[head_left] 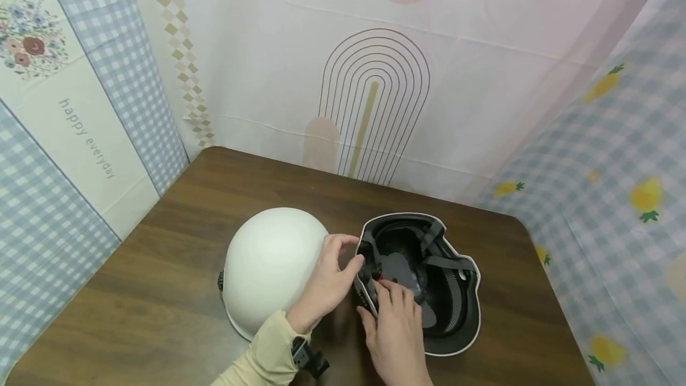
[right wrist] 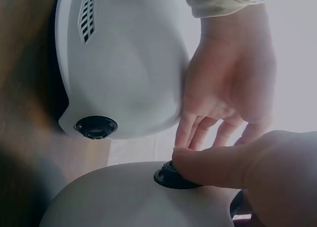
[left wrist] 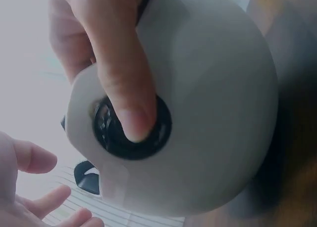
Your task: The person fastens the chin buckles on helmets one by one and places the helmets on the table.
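A white helmet [head_left: 471, 335] lies upside down on the table, its black lining and grey straps showing. My right hand [head_left: 395, 329] grips its near-left edge, fingers inside the shell and thumb outside. In the left wrist view that thumb presses on a round black disc [left wrist: 106, 130] on the white shell. My left hand [head_left: 324, 288] is held beside the same edge, fingers spread and slightly bent, with nothing in its grasp. A second white helmet [head_left: 270, 261] sits dome up to the left, partly behind my left forearm. Its side bears a black disc [right wrist: 96, 127] and a slotted vent.
Both helmets stand on a dark brown wooden table [head_left: 161, 290] with rounded corners. A white patterned cloth [head_left: 257, 76] hangs behind it. Blue checked cloths hang along the left and right sides.
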{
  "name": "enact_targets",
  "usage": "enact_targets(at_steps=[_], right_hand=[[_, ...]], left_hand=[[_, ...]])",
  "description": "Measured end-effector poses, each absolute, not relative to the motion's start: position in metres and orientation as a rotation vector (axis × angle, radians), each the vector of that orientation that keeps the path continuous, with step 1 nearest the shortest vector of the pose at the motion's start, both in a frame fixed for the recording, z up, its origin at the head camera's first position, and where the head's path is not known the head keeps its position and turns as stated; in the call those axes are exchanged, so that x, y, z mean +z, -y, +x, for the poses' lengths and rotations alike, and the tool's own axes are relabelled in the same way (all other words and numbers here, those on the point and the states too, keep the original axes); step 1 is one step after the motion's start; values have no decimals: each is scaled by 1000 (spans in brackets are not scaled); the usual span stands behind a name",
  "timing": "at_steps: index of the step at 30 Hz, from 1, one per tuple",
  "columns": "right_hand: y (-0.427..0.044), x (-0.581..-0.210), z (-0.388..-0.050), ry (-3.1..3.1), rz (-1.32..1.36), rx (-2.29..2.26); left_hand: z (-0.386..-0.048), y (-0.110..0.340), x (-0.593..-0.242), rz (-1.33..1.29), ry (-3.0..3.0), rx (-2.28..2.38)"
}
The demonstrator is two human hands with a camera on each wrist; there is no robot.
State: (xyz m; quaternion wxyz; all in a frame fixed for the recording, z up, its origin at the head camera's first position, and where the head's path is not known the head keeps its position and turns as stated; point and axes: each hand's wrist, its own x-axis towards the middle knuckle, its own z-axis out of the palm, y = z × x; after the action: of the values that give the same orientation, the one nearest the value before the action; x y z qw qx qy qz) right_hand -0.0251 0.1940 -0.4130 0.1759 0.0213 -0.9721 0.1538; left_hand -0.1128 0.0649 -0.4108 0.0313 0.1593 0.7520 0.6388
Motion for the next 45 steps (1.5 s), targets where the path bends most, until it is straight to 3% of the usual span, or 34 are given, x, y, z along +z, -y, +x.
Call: enact_targets(at_steps=[16,30,45], right_hand=[[-198,-395,-27,2723,-59,712],[-203,-371,-26,2584,-276,1139],[-224,-346,-27,2451,-487,1416]], left_hand=[[-123,-53,-416,517,-2474,1914],[-119,-62,-425,423,-2372,1789],[-125,-66,-437,338,-2115,1955]])
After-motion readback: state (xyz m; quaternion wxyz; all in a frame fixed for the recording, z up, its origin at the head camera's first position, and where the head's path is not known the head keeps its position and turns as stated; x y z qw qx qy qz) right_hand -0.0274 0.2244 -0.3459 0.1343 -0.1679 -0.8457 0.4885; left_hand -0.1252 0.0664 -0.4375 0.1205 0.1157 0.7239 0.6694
